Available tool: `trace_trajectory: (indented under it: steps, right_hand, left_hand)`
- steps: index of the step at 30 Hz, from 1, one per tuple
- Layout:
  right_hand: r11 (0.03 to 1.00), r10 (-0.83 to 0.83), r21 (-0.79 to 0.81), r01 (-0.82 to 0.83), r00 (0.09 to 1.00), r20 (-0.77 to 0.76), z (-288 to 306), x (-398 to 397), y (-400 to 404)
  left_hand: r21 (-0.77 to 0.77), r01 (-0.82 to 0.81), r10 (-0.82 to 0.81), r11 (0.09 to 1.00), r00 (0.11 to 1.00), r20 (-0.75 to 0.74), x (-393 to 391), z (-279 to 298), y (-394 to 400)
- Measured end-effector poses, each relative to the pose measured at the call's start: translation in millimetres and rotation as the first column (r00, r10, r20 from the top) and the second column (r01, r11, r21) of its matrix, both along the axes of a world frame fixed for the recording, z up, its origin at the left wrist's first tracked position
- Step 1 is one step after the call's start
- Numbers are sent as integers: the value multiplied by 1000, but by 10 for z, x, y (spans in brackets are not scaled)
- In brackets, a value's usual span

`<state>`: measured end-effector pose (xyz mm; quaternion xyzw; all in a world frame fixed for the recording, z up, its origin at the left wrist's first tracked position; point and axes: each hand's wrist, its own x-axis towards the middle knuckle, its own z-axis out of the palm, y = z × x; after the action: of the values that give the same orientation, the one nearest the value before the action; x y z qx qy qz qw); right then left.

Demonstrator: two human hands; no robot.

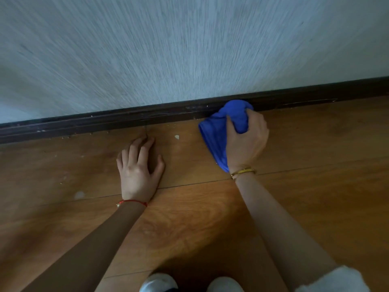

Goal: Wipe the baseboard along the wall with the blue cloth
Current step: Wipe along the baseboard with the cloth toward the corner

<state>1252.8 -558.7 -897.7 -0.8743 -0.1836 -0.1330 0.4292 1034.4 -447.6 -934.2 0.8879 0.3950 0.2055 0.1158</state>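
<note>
Wood-grain laminate floor [210, 218] is filling the lower view, meeting a pale textured wall [189, 49] above. Between them a dark brown baseboard [105, 120] is running slantwise, flecked with pale crumbs along its foot. A bright blue cloth [216, 131] is lying bunched, its top wad pressing against the baseboard and its loose tail trailing back over the floor. The right hand [245, 142], wearing a gold bangle [244, 172], is gripping the wad with curled fingers. The left hand [140, 167], wearing a red string bracelet [132, 202], is resting spread on the floor, holding nothing.
</note>
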Motion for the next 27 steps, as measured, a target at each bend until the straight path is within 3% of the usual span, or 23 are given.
trace_trajectory:
  steps: [5,8,11,13,17,20,21,24,27]
  right_hand:
    - [951,298,-111,-287,950,98,39,-521,440]
    - [965,260,-44,-258,965,40,-21,-444,391]
    - [994,97,46,-95,993,-61,-22,-155,164]
    - [999,30,41,-28,998,-48,34,-153,133]
    - [958,283,-62,-279,956,73,89,-590,543]
    - [933,357,-94,-348,927,114,98,-644,612]
    - [936,347,-104,-337,934,91,88,-556,511]
    - [993,107,-49,-111,991,-78,66,-143,129]
    - [997,26,66,-27,1000,13,93,-87,115]
  left_hand:
    - [-15,-2,2,1000,1000,-3,-2,-3,8]
    - [-16,12,-12,1000,1000,2,-30,-6,20]
    - [-16,15,-15,1000,1000,17,-16,-2,16]
    - [-5,13,-13,1000,1000,19,-8,0,7]
    - [6,4,-4,1000,1000,-5,0,-19,29]
    - [11,9,-9,1000,1000,0,-32,-32,32]
    - [6,13,-13,1000,1000,10,-37,-23,29]
    - [-2,14,-14,1000,999,32,-14,-14,20]
    - [0,2,-2,1000,1000,22,3,-19,10]
